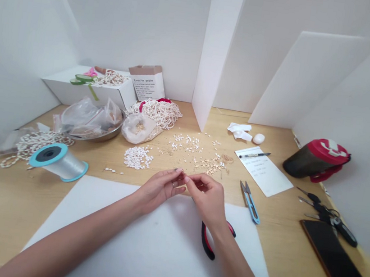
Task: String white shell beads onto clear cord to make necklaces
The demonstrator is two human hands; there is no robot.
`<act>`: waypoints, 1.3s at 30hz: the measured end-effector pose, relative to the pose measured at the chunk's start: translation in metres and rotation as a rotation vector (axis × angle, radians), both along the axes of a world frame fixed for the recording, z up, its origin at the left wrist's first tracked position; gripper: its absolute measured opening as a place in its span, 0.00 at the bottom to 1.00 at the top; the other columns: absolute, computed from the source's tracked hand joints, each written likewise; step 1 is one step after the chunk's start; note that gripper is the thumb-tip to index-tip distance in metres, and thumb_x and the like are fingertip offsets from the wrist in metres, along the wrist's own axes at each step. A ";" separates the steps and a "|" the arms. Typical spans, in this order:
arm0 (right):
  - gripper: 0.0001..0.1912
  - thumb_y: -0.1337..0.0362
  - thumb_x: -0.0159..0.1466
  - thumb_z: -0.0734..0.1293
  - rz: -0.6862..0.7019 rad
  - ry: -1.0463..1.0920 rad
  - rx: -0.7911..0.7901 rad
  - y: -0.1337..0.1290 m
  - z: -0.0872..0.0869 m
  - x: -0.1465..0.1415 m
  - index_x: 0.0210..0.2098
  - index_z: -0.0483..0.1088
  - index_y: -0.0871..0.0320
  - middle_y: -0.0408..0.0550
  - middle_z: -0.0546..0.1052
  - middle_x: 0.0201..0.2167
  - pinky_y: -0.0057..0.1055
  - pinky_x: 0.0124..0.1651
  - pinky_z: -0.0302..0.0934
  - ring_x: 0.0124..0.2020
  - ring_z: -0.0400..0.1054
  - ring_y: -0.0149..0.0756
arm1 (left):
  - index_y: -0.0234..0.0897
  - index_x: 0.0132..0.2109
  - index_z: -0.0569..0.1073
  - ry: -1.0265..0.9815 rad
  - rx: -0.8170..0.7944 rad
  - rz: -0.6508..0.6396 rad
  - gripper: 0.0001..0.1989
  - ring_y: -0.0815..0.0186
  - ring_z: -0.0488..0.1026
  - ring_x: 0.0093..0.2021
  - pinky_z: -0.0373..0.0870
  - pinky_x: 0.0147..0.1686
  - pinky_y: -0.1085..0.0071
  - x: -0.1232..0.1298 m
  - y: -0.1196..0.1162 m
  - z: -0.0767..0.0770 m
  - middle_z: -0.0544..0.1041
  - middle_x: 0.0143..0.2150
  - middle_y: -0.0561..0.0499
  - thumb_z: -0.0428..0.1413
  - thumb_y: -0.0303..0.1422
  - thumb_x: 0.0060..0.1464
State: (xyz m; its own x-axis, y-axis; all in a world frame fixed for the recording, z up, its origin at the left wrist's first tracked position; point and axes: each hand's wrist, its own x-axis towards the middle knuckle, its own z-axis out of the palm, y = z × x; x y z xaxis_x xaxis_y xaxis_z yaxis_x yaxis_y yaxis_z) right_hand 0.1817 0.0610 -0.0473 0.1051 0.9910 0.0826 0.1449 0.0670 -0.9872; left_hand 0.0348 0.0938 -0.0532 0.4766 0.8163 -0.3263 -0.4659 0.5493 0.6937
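Observation:
My left hand (159,189) and my right hand (206,198) meet at the fingertips over the far edge of a white mat (116,247). Both have their fingers pinched together, and what lies between them is too small to make out. A ring shows on my left hand. Pliers with black and red handles (207,243) lie on the mat, partly beneath my right hand and forearm. Just beyond the hands are star-shaped pieces (211,165), a pile of white beads (137,157) and scattered small white beads (187,143).
Left: clear-thread spool (64,163), metal bowl with bags (105,135), bead strands (161,113), white box (65,88). Right: blue snips (252,208), paper (268,177) with pen (254,155), red-lidded cup (311,159), keys (328,216), black phone-like slab (335,267). White panels stand behind.

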 end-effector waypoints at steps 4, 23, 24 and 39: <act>0.07 0.61 0.58 0.67 0.000 0.004 0.005 0.000 0.000 0.000 0.30 0.76 0.56 0.46 0.78 0.28 0.29 0.32 0.64 0.29 0.71 0.35 | 0.31 0.35 0.75 0.014 0.012 0.002 0.06 0.70 0.71 0.37 0.71 0.37 0.75 0.000 0.000 -0.002 0.74 0.34 0.48 0.58 0.32 0.54; 0.08 0.60 0.57 0.68 -0.026 0.051 -0.068 0.004 -0.007 -0.001 0.30 0.76 0.57 0.47 0.79 0.28 0.29 0.33 0.64 0.29 0.71 0.35 | 0.33 0.35 0.74 0.139 0.190 0.021 0.08 0.69 0.70 0.39 0.70 0.43 0.69 0.003 0.003 -0.011 0.72 0.35 0.52 0.59 0.35 0.52; 0.08 0.60 0.57 0.68 -0.023 0.060 -0.072 0.004 -0.008 -0.001 0.30 0.76 0.58 0.47 0.79 0.28 0.29 0.33 0.64 0.29 0.71 0.35 | 0.33 0.34 0.73 0.147 0.200 0.025 0.08 0.69 0.70 0.39 0.70 0.43 0.69 0.003 0.003 -0.011 0.72 0.35 0.52 0.59 0.35 0.52; 0.12 0.56 0.52 0.72 0.116 0.510 -0.297 0.012 -0.020 -0.001 0.31 0.78 0.59 0.45 0.75 0.25 0.23 0.29 0.59 0.28 0.66 0.29 | 0.33 0.36 0.73 0.341 0.393 0.058 0.10 0.67 0.73 0.32 0.72 0.43 0.62 -0.002 0.008 -0.007 0.74 0.32 0.53 0.61 0.35 0.49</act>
State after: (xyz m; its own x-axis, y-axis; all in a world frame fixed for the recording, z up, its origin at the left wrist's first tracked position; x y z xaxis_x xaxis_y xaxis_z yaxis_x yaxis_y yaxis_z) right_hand 0.1802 0.0727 -0.0674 -0.0518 0.9713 -0.2323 -0.3440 -0.2357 -0.9089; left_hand 0.0327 0.1015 -0.0600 0.3474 0.9301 -0.1189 -0.1997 0.1973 0.9598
